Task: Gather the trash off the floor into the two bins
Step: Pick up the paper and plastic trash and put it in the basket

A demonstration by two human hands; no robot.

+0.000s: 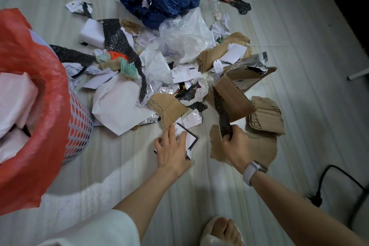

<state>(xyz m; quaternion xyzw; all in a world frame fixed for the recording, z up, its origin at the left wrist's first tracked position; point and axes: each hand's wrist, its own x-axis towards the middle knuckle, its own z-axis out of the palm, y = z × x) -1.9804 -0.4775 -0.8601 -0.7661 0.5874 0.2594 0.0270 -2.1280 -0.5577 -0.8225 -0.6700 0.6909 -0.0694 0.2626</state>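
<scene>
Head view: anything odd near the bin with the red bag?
The bin stands upright, its red bag already holding white packaging. Oddest is the black cable, with its plug on the floor at right, beside the trash pile.

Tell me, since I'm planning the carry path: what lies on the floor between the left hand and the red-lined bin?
In the head view, bare floor lies between the left hand and the red-lined bin; the white paper sheet sits just beyond that line.

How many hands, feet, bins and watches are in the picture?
Hands: 2, the left hand and the right hand, which grips a black strip
Feet: 1, a foot
Bins: 1, a bin
Watches: 1, a watch
Total: 5
</scene>
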